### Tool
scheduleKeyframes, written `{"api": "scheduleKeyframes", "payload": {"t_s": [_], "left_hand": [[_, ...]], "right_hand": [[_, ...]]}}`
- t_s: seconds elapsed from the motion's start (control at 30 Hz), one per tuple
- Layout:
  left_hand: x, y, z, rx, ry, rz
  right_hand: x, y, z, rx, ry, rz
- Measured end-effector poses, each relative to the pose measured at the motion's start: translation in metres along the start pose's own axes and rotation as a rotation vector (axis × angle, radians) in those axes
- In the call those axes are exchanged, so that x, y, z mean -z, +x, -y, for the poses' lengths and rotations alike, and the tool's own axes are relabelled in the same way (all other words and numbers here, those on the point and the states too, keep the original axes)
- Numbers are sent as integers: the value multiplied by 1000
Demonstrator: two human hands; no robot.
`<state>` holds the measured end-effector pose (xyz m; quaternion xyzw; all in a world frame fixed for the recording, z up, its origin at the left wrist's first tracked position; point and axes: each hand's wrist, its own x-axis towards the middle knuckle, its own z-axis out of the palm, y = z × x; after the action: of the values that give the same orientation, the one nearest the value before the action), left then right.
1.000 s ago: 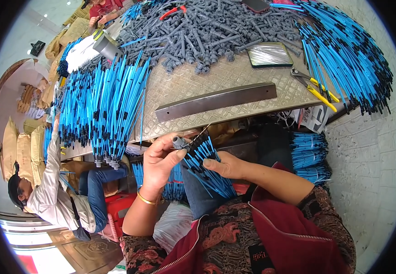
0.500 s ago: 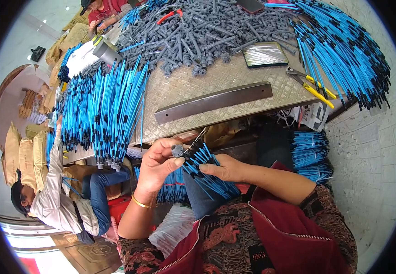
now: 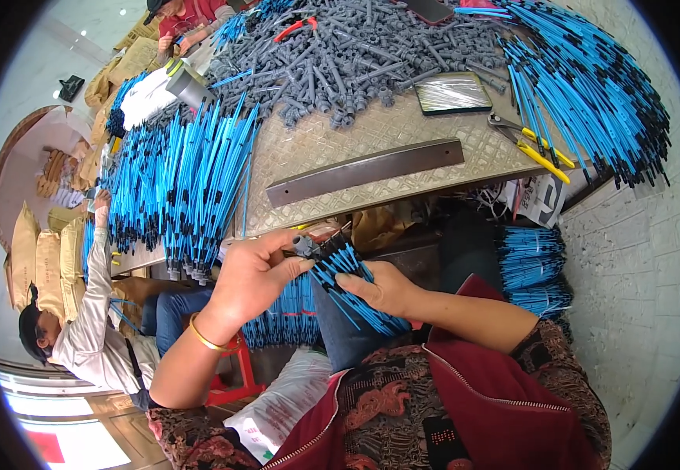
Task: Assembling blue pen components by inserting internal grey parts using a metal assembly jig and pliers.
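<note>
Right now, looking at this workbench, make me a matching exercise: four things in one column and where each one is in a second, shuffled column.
Things:
1. long metal bar
2. yellow-handled pliers
3. pile of grey plastic parts
4. bundle of blue sticks

Places:
A. far side of the table
B. held in the right hand
C. flat across the middle of the table
D. near the table's right edge

Pairs: 1-C, 2-D, 3-A, 4-B

blue black-tipped rods [image 3: 352,286]; grey connectors [image 3: 356,59]; yellow-handled pliers [image 3: 532,145]; embossed beige tabletop [image 3: 316,153]; gold bangle [image 3: 203,338]; maroon patterned sleeve [image 3: 512,384]
</note>
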<state>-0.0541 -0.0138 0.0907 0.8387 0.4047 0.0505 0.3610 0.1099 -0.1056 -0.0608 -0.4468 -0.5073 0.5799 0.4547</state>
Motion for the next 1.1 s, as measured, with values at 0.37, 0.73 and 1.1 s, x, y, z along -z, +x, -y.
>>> {"api": "scheduleKeyframes", "payload": {"t_s": [0.37, 0.73, 1.1], "left_hand": [[-36, 5, 7, 3, -590, -161], [-26, 3, 18, 0, -508, -145], [-20, 8, 16, 22, -599, -5]], "right_hand": [[-11, -4, -2, 46, -78, -164], [24, 17, 3, 222, -104, 42], [26, 7, 11, 190, -224, 114]]}}
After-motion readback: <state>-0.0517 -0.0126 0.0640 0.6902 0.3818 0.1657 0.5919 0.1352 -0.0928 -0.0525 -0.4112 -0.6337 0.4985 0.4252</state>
